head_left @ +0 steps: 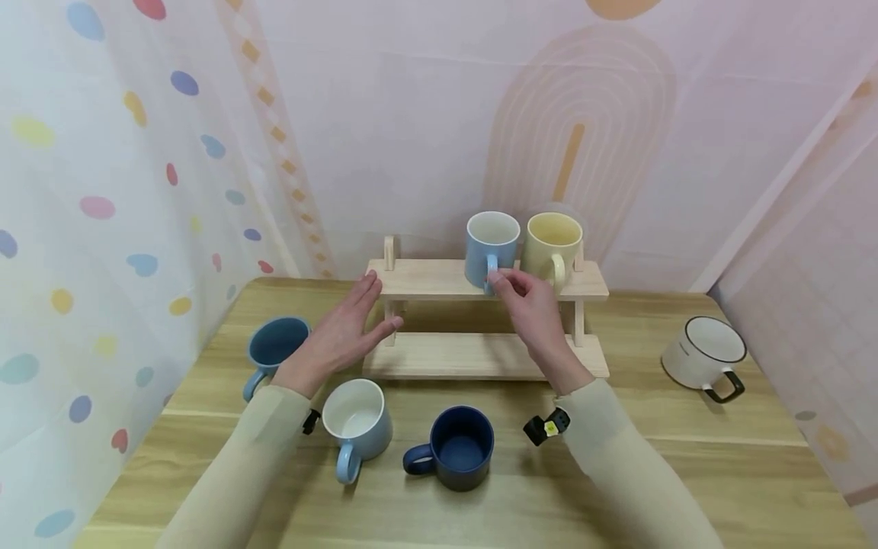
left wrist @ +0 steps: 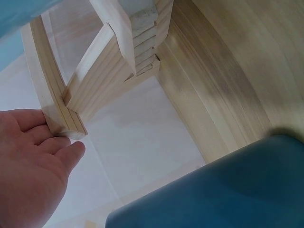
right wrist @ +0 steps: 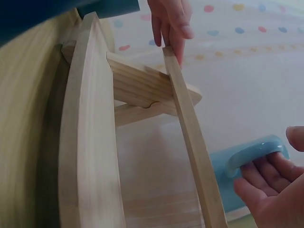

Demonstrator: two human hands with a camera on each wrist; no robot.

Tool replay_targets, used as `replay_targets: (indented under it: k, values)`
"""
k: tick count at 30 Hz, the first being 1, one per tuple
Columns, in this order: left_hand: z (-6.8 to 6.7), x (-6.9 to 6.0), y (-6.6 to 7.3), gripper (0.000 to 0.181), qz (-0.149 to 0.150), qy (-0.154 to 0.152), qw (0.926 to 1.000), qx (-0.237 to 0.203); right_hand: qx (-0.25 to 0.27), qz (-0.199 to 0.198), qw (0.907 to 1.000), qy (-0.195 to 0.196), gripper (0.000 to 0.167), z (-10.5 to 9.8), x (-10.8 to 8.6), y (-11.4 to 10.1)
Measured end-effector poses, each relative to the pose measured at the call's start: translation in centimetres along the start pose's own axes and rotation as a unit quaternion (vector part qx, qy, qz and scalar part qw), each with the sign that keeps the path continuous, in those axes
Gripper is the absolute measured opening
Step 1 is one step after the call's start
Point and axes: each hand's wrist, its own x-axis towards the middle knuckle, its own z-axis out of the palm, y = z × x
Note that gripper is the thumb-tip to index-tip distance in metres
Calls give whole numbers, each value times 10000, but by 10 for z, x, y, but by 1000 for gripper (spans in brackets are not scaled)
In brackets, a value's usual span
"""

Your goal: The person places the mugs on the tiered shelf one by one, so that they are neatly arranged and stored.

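Observation:
A two-tier wooden shelf (head_left: 439, 280) stands at the back of the table. On its top board are a light blue mug (head_left: 480, 255) and, to its right, a pale yellow mug (head_left: 542, 255), both upright with handles toward me. My right hand (head_left: 538, 313) pinches the light blue mug's handle (right wrist: 254, 151); its fingers are curled at the handle in the right wrist view. Extended fingers of my left hand (head_left: 336, 335) touch the left end of the top board (left wrist: 52, 99), the thumb held apart. A teal mug (head_left: 277, 343) stands beside the left forearm.
In front of the shelf stand a light blue mug with a white inside (head_left: 370, 427) and a dark blue mug (head_left: 466, 457). A white mug with a black rim and handle (head_left: 696, 358) stands far right. Patterned curtains (head_left: 411, 137) hang behind the table and along its sides.

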Motion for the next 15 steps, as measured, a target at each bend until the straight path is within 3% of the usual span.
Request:
replay_targets:
  k: [10,15]
  values:
    - [0,2,5,95,35,-18,10000,6,-208,-129,9995,-202,42,-25,-39,4]
    - [0,2,7,95,110,-112,9998,137,-799,-253,9955,-441,44,-46,-56,14]
